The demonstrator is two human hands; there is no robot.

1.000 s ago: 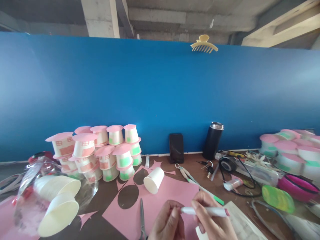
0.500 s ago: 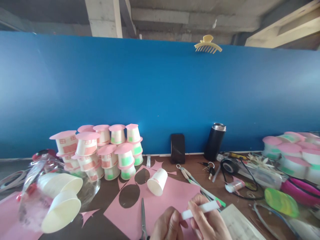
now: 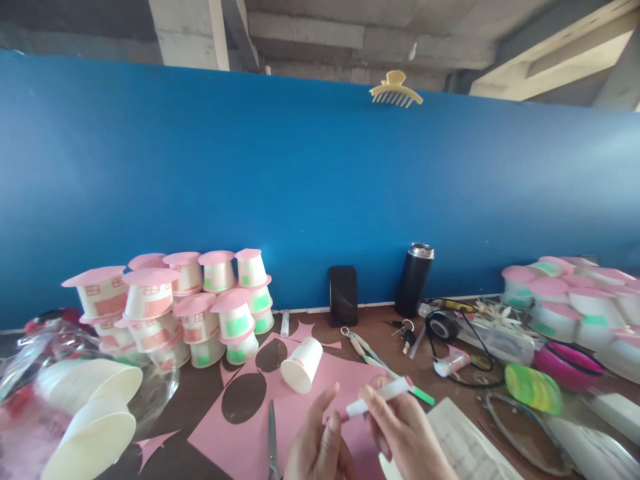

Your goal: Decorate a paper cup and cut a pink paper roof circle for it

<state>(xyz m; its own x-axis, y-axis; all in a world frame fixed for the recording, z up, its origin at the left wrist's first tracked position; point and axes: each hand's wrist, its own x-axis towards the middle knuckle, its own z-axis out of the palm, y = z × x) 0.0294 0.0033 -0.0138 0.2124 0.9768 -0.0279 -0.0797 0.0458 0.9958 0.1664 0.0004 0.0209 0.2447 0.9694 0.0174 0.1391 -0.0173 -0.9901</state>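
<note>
The right hand grasps a marker; whether the left hand pinches its end, I can't tell. A cup lies at the marker's 10 o'clock.

Marker between the fingers is looking like smooth white plastic. Pink sheet below them is showing smooth, matt paper. Cup just beyond is looking like white matt paper. Scissors, left of fingers, are showing greyish metal. Clear bag, farther left, is glinting: crinkled, glossy plastic. Flask, beyond and right, is showing matt black, shiny metal rim.
</note>
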